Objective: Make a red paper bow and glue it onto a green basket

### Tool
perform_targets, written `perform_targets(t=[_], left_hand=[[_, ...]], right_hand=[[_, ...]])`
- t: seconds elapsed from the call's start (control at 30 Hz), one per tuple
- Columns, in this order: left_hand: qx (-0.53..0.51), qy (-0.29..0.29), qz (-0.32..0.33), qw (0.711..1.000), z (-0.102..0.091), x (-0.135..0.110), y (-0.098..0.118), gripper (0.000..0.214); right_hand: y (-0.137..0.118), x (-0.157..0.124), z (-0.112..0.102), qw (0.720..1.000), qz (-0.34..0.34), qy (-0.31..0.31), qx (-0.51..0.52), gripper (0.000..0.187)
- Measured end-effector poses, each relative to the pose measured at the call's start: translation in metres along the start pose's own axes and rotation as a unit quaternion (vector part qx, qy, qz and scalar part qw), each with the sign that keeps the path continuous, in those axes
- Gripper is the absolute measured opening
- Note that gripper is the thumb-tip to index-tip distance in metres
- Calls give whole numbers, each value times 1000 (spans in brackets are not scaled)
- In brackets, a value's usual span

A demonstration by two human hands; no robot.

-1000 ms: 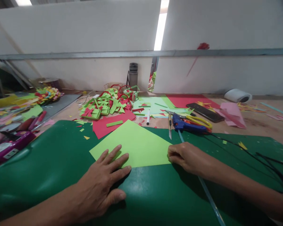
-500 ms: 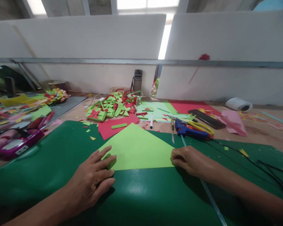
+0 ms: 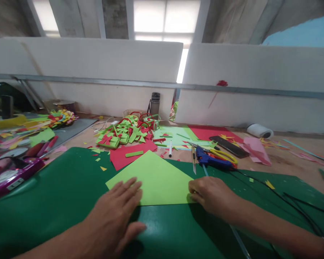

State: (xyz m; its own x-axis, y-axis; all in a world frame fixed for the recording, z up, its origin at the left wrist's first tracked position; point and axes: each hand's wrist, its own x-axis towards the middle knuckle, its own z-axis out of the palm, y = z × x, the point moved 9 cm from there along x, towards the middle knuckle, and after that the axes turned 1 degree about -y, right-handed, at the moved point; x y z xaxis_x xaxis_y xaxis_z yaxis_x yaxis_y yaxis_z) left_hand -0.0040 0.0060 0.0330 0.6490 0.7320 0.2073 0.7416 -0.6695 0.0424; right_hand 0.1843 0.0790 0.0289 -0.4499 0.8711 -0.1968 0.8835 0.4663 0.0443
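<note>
While the green mat (image 3: pixel 56 201) covers the tabletop, the lime sheet (image 3: pixel 156 180) lies folded on it at centre, the left hand (image 3: pixel 116 219) flat with fingers spread on its 7 o'clock corner, the right hand (image 3: pixel 210 194) with grip pinched on its 4 o'clock corner, a blue glue gun (image 3: pixel 212 161) at 1 o'clock.

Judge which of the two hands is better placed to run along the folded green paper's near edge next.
Probably the left hand: it lies flat, fingers spread over the light green paper at its near-left corner. The right hand is curled at the right corner, seemingly pinning it.
</note>
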Motion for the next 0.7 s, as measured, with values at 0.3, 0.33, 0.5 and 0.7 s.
perform_targets(t=[0.3,0.33,0.5,0.7], left_hand=[[-155,-201,77,964,29,44,37,79],[-156,-206,74,963,29,42,35,79],[-133,-175,72,973,29,35,29,76],[-50,-92,163,981,64,33,38,50]], right_hand=[[-35,27,26,971,-192,-22,143,59],[-25,32,28,973,-173,-20,153,60],[23,56,11,978,-53,73,189,51],[30,74,-11,972,13,73,223,60]])
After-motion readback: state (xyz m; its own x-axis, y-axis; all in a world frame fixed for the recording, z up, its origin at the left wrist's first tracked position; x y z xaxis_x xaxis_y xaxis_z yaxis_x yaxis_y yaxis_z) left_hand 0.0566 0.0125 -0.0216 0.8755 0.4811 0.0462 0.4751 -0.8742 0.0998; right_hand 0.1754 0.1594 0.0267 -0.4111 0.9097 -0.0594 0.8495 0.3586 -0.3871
